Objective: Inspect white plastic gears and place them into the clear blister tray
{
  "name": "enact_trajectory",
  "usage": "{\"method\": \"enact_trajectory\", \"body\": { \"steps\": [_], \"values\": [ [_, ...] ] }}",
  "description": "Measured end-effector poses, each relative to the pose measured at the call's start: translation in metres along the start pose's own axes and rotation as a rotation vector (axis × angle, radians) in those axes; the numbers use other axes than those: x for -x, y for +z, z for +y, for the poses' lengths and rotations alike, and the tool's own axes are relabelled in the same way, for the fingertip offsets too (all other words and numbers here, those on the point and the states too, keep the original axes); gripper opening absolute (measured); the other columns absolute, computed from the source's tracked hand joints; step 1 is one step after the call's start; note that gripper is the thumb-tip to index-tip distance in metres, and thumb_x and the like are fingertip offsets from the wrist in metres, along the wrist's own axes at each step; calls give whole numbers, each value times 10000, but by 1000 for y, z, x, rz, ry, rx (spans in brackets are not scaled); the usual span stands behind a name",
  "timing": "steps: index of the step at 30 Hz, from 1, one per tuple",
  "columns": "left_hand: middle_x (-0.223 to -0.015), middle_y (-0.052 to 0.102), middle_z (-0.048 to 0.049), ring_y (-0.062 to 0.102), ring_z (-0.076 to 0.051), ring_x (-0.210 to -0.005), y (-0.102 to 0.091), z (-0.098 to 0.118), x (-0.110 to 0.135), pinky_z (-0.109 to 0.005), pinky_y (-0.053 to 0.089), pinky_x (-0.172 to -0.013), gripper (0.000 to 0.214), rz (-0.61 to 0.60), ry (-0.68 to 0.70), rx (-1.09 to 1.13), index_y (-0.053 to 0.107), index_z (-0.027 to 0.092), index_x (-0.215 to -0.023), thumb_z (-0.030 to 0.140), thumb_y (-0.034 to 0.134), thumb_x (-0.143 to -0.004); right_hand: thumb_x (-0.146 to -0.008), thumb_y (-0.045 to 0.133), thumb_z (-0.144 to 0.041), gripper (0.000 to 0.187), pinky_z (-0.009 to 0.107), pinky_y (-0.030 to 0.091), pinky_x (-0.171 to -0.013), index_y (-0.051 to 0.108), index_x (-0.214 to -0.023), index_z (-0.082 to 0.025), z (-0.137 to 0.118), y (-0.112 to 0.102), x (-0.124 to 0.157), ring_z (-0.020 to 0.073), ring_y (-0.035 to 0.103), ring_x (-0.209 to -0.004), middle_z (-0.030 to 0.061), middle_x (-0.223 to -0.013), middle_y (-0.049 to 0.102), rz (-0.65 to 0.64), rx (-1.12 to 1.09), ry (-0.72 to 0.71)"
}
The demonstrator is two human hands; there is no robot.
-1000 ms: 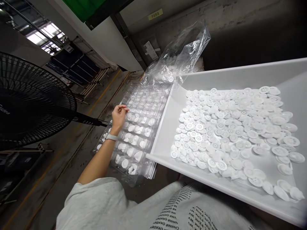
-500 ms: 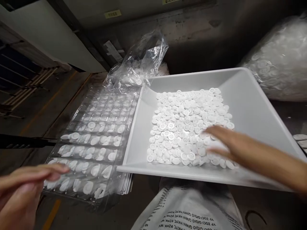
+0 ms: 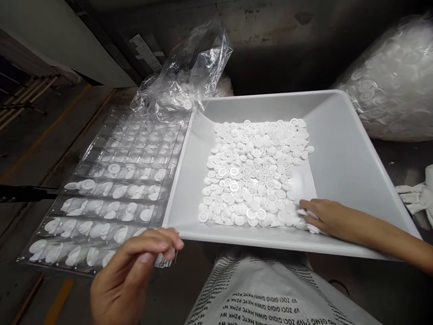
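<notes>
Bin (image 3: 352, 167), one: right hand's grip (image 3: 326, 216) clasps several white discs (image 3: 312, 229); left hand's grip (image 3: 131, 266), cannot tell.

Tub (image 3: 341, 149), centre to right: moulded plastic, smooth, satin. Perforated discs (image 3: 253, 176) in it: plastic, smooth, mostly matt. Blister tray (image 3: 101, 197), left: thin clear plastic, glossy. Crumpled bag (image 3: 206, 54), upper centre: clear film, shiny. Bulging bag (image 3: 395, 81), upper right: glossy film. Shirt (image 3: 264, 289), bottom: matt cloth.
</notes>
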State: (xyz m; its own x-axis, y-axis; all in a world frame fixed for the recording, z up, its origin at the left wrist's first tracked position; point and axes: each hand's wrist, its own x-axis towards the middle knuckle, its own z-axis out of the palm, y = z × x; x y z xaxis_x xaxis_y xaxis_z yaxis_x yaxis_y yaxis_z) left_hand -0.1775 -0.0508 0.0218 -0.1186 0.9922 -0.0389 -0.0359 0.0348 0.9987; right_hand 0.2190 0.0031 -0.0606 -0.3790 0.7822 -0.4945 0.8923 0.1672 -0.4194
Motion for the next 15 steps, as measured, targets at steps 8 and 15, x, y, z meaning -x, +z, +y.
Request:
{"method": "enact_trajectory", "body": {
  "steps": [8, 15],
  "values": [
    [-861, 654, -6, 638, -130, -850, 124, -14, -31, -293, 522, -842, 176, -182, -407, 575, 673, 211, -904, 207, 497, -890, -953, 359, -471, 358, 274, 452, -657, 606, -942, -212, -28, -48, 16, 174, 596, -731, 42, -849, 639, 179, -175, -38],
    [-1117, 659, -78, 638, -174, -988, 210, -18, -40, -301, 510, -882, 395, -213, -869, 1000, 594, 190, -1211, 364, 413, -907, -927, 461, -182, 249, 298, 446, -741, 491, -1170, -224, -94, -45, 9, 189, 518, -943, 64, -1092, 538, 507, 46, -320]
  ]
}}
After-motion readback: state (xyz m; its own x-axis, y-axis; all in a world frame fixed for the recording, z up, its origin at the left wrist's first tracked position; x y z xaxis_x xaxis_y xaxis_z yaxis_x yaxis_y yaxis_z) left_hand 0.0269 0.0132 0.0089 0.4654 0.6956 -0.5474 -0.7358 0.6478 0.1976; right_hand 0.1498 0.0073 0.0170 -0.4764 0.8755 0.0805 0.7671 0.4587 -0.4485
